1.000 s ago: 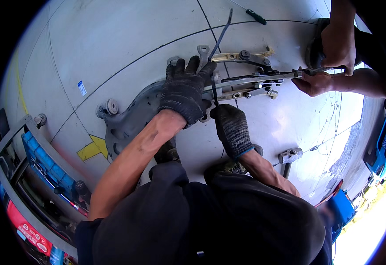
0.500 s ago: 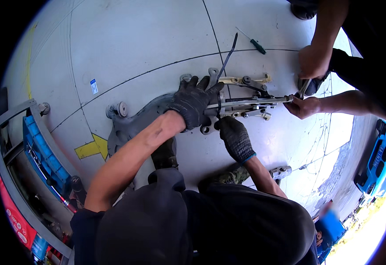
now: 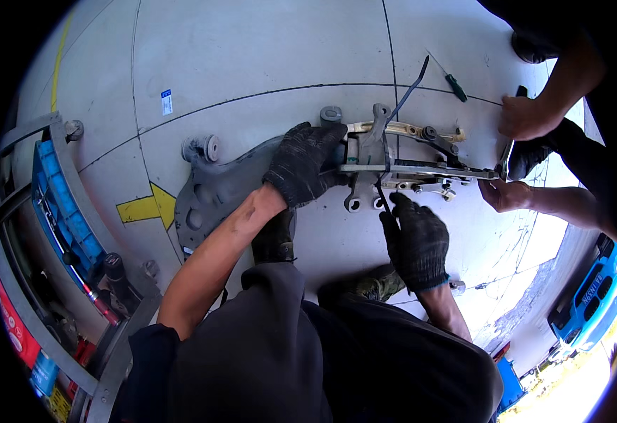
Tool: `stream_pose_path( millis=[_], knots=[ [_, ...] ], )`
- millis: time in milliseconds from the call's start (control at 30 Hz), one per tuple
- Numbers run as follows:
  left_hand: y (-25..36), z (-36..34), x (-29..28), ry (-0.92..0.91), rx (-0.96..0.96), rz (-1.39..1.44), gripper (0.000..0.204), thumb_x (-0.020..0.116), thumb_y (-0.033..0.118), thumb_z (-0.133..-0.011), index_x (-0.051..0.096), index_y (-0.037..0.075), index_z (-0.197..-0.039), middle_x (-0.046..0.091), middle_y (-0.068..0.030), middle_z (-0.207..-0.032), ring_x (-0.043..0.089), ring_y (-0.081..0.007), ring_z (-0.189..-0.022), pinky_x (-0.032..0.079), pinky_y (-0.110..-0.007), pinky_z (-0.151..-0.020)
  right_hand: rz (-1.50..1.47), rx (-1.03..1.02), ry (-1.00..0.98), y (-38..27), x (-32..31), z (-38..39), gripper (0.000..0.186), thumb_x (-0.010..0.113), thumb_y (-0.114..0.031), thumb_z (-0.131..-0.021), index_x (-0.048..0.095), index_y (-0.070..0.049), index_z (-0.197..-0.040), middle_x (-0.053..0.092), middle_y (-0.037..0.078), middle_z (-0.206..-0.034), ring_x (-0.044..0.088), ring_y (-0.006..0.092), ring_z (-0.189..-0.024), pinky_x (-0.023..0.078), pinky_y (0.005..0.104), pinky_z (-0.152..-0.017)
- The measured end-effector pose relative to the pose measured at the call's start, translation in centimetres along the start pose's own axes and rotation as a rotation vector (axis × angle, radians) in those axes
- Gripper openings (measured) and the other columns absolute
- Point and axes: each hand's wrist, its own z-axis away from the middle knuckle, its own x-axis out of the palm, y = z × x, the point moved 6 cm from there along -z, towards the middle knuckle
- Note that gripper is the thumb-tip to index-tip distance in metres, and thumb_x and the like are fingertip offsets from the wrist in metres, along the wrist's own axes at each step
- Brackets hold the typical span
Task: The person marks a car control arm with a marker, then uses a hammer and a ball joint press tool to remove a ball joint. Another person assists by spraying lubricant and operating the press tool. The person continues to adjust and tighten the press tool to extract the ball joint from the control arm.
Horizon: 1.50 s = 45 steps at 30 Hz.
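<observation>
My gloved left hand (image 3: 305,166) grips the left end of a metal linkage assembly (image 3: 407,169) lying on the grey floor, where it meets a grey cast plate (image 3: 209,190). My gloved right hand (image 3: 415,236) sits just below the assembly. Its fingertips pinch the lower end of a thin dark bar (image 3: 407,95) that slants up and to the right across the linkage. At the right end, another person's hand (image 3: 523,116) holds a dark tool handle. That person's other hand (image 3: 502,194) rests at the tip of the long rod.
A green-handled screwdriver (image 3: 453,84) lies on the floor beyond the assembly. A metal rack with a blue tray (image 3: 61,211) and tools stands at the left. A yellow arrow (image 3: 146,208) is painted on the floor. A blue crate (image 3: 590,296) stands at the right.
The view has shifted, so the assembly sits lower in frame. My hands stay on the assembly and bar. The other person's upper hand has come down to the rod's right end.
</observation>
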Motion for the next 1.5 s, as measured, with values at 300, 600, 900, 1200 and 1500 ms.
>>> stream_pose_path(
  millis=[300,600,900,1200,1500],
  knots=[
    [0.5,0.0,-0.4,0.055,-0.004,0.025,0.074,0.089,0.034,-0.072,0.064,0.010,-0.138,0.064,-0.0196,-0.138,0.063,-0.0377,-0.123,0.045,-0.054,-0.110,0.058,-0.485,0.128,-3.0,-0.5,-8.7,0.027,0.076,-0.011,-0.072,0.072,-0.009,-0.098,0.068,0.011,-0.097,0.066,0.0322,-0.096,0.049,0.0471,-0.080],
    [-2.0,-0.3,0.0,-0.001,-0.128,0.098,0.078,0.090,0.027,-0.068,0.063,0.007,-0.138,0.069,-0.0183,-0.126,0.065,-0.0377,-0.115,0.048,-0.047,-0.107,-0.012,-0.453,0.137,-3.4,-0.2,-9.2,0.024,0.079,-0.006,-0.076,0.075,-0.008,-0.099,0.066,0.012,-0.084,0.063,0.0333,-0.084,0.048,0.0453,-0.077],
    [-1.5,-1.1,0.0,-0.033,-0.162,0.013,0.104,0.098,0.037,-0.054,0.057,0.004,-0.143,0.068,-0.0210,-0.125,0.063,-0.0411,-0.117,0.049,-0.048,-0.106,0.031,-0.436,0.178,-3.7,-1.3,-8.2,0.027,0.078,-0.007,-0.082,0.077,-0.011,-0.108,0.071,0.009,-0.097,0.063,0.0297,-0.094,0.050,0.0426,-0.082],
    [-3.2,-4.5,0.0,-0.554,-0.412,0.340,0.047,0.061,0.021,-0.102,0.057,0.007,-0.146,0.070,-0.0189,-0.131,0.067,-0.0303,-0.121,0.050,-0.038,-0.106,0.001,-0.403,0.235,-2.6,-1.7,-7.3,0.032,0.080,-0.008,-0.083,0.076,-0.013,-0.115,0.073,0.008,-0.106,0.064,0.0288,-0.101,0.050,0.0416,-0.088],
    [-2.6,-1.2,-0.8,-0.469,-0.177,-0.103,0.095,0.088,0.034,-0.075,0.043,0.011,-0.156,0.064,-0.0201,-0.134,0.060,-0.0383,-0.123,0.045,-0.047,-0.110,-0.354,-0.030,0.471,5.5,-0.3,2.0,0.026,0.075,0.003,-0.086,0.075,-0.005,-0.110,0.074,0.013,-0.100,0.072,0.0283,-0.093,0.056,0.0358,-0.081]
  ],
)
